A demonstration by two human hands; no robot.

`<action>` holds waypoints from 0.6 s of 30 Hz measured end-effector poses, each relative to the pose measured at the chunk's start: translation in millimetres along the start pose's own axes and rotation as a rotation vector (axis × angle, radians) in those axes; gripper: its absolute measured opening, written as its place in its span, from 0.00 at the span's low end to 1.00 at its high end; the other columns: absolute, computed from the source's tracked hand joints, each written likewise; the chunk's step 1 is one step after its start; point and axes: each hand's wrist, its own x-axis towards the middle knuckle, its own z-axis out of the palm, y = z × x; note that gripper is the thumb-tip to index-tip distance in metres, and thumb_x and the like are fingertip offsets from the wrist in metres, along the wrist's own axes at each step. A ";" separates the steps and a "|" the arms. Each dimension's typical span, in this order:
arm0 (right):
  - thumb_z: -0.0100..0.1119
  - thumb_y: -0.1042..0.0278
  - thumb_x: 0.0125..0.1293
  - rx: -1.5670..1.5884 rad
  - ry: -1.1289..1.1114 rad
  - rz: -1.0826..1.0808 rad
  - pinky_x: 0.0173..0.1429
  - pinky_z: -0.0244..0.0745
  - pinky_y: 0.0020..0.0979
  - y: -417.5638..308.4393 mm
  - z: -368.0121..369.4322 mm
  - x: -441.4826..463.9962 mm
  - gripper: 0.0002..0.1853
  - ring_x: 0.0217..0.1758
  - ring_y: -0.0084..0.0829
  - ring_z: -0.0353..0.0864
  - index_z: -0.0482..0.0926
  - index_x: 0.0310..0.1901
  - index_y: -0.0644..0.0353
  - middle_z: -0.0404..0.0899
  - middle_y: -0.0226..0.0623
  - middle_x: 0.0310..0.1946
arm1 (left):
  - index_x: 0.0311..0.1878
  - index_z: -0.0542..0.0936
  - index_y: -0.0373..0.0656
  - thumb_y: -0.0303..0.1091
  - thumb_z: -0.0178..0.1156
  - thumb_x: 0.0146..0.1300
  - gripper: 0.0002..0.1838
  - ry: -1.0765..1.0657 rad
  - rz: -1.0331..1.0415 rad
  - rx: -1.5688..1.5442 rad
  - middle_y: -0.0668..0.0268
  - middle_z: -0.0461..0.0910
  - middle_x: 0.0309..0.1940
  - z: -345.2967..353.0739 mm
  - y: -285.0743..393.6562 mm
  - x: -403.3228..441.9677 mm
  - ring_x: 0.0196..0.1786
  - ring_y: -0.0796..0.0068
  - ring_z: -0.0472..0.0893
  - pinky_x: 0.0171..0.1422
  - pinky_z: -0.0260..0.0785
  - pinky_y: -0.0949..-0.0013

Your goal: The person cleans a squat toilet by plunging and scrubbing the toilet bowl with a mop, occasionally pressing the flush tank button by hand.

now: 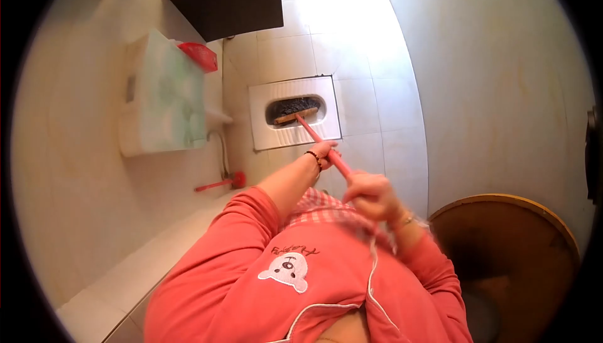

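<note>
A broom (312,130) with a long pink-red handle, a wooden head and dark bristles slants away from me. Its head lies inside the basin of a white squat toilet (260,130) set in the tiled floor. My left hand (325,152), with a dark beaded bracelet at the wrist, is closed around the handle partway down. Nearer my body, my right hand (370,195) grips the upper handle and looks slightly blurred. Most of the bristles are visible within the basin; their lower ends are hidden.
On the left wall hangs a pale cistern (164,101) with a red item (200,57) at its top. Below stands a red brush (237,180) near a pipe. A dark cabinet (235,5) is ahead; a brown round-edged piece (534,267) stands right.
</note>
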 end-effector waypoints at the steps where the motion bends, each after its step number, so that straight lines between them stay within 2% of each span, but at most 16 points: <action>1: 0.47 0.85 0.39 -0.003 -0.005 -0.005 0.30 0.63 0.33 -21.0 -6.6 3.8 0.10 0.21 0.35 0.64 0.77 0.23 0.63 0.66 0.35 0.14 | 0.39 0.64 0.37 0.29 0.55 0.59 0.11 -0.003 0.006 -0.003 0.63 0.69 0.20 3.5 3.5 2.3 0.18 0.71 0.71 0.21 0.69 0.71; 3: 0.47 0.84 0.37 -0.006 -0.006 -0.154 0.28 0.63 0.32 -69.8 -19.2 9.6 0.08 0.18 0.33 0.63 0.75 0.21 0.65 0.64 0.34 0.13 | 0.33 0.64 0.40 0.28 0.54 0.59 0.08 -0.032 -0.034 -0.564 0.66 0.67 0.18 11.6 10.9 5.9 0.16 0.74 0.69 0.19 0.67 0.76; 4: 0.46 0.84 0.38 -0.043 0.099 -0.191 0.26 0.62 0.33 -91.5 -24.0 5.3 0.07 0.16 0.32 0.62 0.75 0.19 0.65 0.65 0.34 0.12 | 0.29 0.62 0.43 0.26 0.52 0.59 0.09 -0.203 -0.016 -0.574 0.70 0.65 0.16 20.5 5.3 -1.8 0.15 0.78 0.67 0.17 0.65 0.80; 5: 0.46 0.84 0.38 -0.082 0.196 -0.236 0.25 0.62 0.33 -111.2 -31.4 0.6 0.06 0.14 0.31 0.62 0.74 0.18 0.65 0.65 0.33 0.12 | 0.29 0.60 0.43 0.23 0.51 0.59 0.09 -0.184 0.019 -0.546 0.70 0.63 0.16 43.9 -0.8 -33.5 0.15 0.79 0.67 0.17 0.64 0.80; 7: 0.50 0.81 0.45 0.033 0.185 -0.380 0.20 0.60 0.31 -143.1 -49.2 -8.4 0.05 0.11 0.27 0.61 0.73 0.17 0.63 0.66 0.31 0.11 | 0.36 0.57 0.42 0.22 0.51 0.59 0.12 -0.240 -0.032 -0.570 0.66 0.63 0.21 74.6 -12.1 -78.5 0.17 0.77 0.66 0.19 0.65 0.78; 8: 0.52 0.79 0.48 0.091 0.159 -0.443 0.18 0.59 0.29 -156.4 -57.9 -13.7 0.07 0.09 0.25 0.60 0.73 0.15 0.62 0.65 0.30 0.10 | 0.38 0.56 0.41 0.22 0.50 0.60 0.12 -0.256 -0.054 -0.568 0.65 0.63 0.23 84.7 -16.9 -98.4 0.20 0.75 0.68 0.23 0.67 0.77; 9: 0.55 0.76 0.52 0.146 0.134 -0.509 0.16 0.57 0.27 -167.5 -64.8 -17.9 0.10 0.07 0.24 0.59 0.72 0.14 0.61 0.64 0.29 0.09 | 0.38 0.57 0.40 0.22 0.51 0.61 0.11 -0.300 -0.083 -0.553 0.63 0.64 0.24 91.6 -19.9 -123.0 0.24 0.73 0.69 0.29 0.69 0.74; 11: 0.60 0.71 0.53 0.310 0.144 -0.595 0.14 0.55 0.23 -182.8 -72.2 -30.8 0.14 0.07 0.21 0.59 0.71 0.12 0.61 0.62 0.28 0.07 | 0.38 0.59 0.39 0.23 0.51 0.61 0.10 -0.444 -0.068 -0.484 0.62 0.65 0.25 96.3 -24.5 -162.5 0.27 0.70 0.70 0.34 0.71 0.70; 12: 0.63 0.69 0.53 0.251 0.017 -0.641 0.18 0.58 0.16 -185.8 -78.0 -26.3 0.09 0.08 0.16 0.63 0.73 0.21 0.53 0.68 0.22 0.09 | 0.37 0.59 0.39 0.23 0.51 0.61 0.10 -0.442 -0.069 -0.481 0.62 0.65 0.25 94.7 -25.7 -169.9 0.27 0.70 0.70 0.35 0.71 0.69; 13: 0.62 0.67 0.55 0.225 -0.038 -0.663 0.19 0.59 0.17 -186.5 -76.5 -23.6 0.08 0.08 0.15 0.63 0.73 0.22 0.53 0.67 0.22 0.09 | 0.36 0.60 0.39 0.23 0.51 0.61 0.09 -0.439 -0.074 -0.478 0.62 0.66 0.26 91.8 -26.8 -173.7 0.27 0.69 0.70 0.36 0.71 0.68; 15: 0.60 0.68 0.56 0.210 -0.078 -0.561 0.19 0.59 0.20 -176.4 -66.0 -13.4 0.09 0.08 0.16 0.60 0.74 0.20 0.55 0.66 0.23 0.08 | 0.36 0.60 0.38 0.25 0.52 0.61 0.09 -0.440 -0.028 -0.472 0.62 0.66 0.25 78.7 -25.6 -149.0 0.27 0.68 0.71 0.36 0.71 0.67; 16: 0.57 0.76 0.51 0.274 0.038 -0.525 0.14 0.55 0.24 -159.8 -55.5 -13.3 0.12 0.07 0.24 0.60 0.70 0.13 0.60 0.65 0.30 0.09 | 0.36 0.60 0.38 0.25 0.52 0.62 0.09 -0.394 0.021 -0.434 0.62 0.67 0.25 70.7 -24.1 -128.2 0.27 0.69 0.71 0.35 0.71 0.67; 17: 0.53 0.80 0.46 0.110 0.084 -0.367 0.20 0.61 0.26 -149.0 -44.8 -11.5 0.08 0.11 0.29 0.65 0.69 0.13 0.61 0.68 0.33 0.12 | 0.37 0.61 0.38 0.26 0.52 0.62 0.09 -0.349 0.064 -0.396 0.62 0.68 0.24 60.3 -19.0 -109.8 0.27 0.69 0.71 0.35 0.71 0.68; 18: 0.51 0.81 0.42 -0.104 0.200 -0.245 0.25 0.62 0.28 -122.1 -34.2 -17.1 0.04 0.18 0.34 0.67 0.71 0.16 0.62 0.69 0.36 0.16 | 0.36 0.61 0.38 0.26 0.51 0.62 0.08 -0.241 0.076 -0.409 0.62 0.68 0.23 51.7 -14.3 -99.1 0.25 0.70 0.71 0.33 0.70 0.68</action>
